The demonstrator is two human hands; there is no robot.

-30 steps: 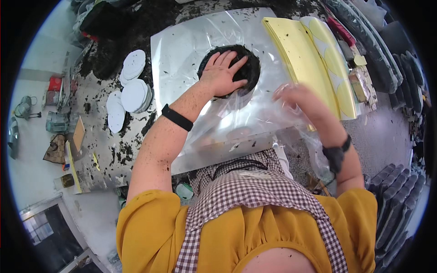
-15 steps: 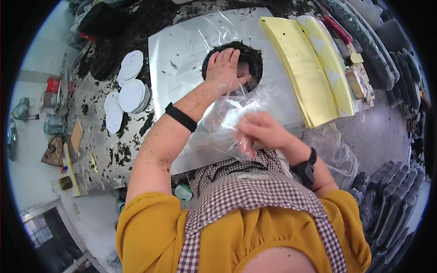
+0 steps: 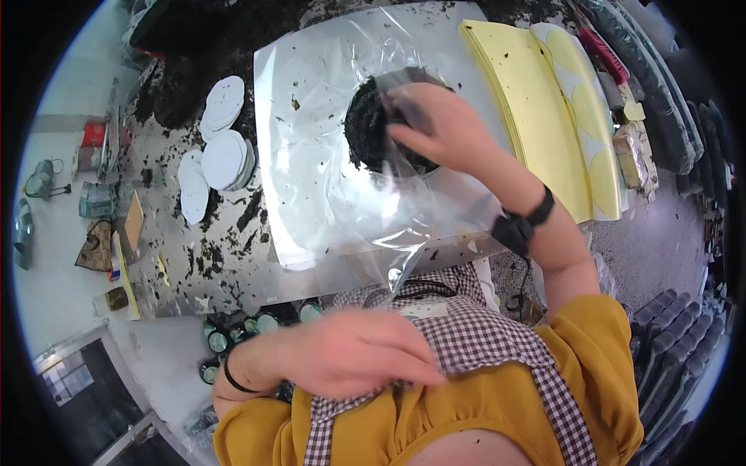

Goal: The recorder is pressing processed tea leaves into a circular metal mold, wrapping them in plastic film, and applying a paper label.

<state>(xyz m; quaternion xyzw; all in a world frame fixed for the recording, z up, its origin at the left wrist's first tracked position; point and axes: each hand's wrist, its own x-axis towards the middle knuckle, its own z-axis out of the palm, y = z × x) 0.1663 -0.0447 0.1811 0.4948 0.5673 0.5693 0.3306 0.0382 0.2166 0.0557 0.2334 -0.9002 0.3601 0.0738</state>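
Note:
A round bed of dark, flaky, leaf-like material (image 3: pixel 365 128) lies on a white sheet (image 3: pixel 303 186) on the table. Clear plastic film (image 3: pixel 365 233) stretches over the sheet and hangs past the table's front edge. My right hand (image 3: pixel 439 124) is over the right half of the dark round, thumb apart from the bent fingers, nothing visible in its grasp. Whether it is above or under the film I cannot tell. My left hand (image 3: pixel 365 353) hovers in front of my chest, off the table, its fingers smeared by motion.
White paper discs (image 3: pixel 225 159) lie in stacks to the left, among dark scraps. Right of the white sheet are yellow sheets (image 3: pixel 528 116) with round stickers. Wrapped dark packs (image 3: pixel 668 334) stand at the far right. Green-topped containers (image 3: pixel 268 322) show below the table edge.
My left hand has come off the dark round and back toward my chest. My right hand has moved up from the front of the film onto the round.

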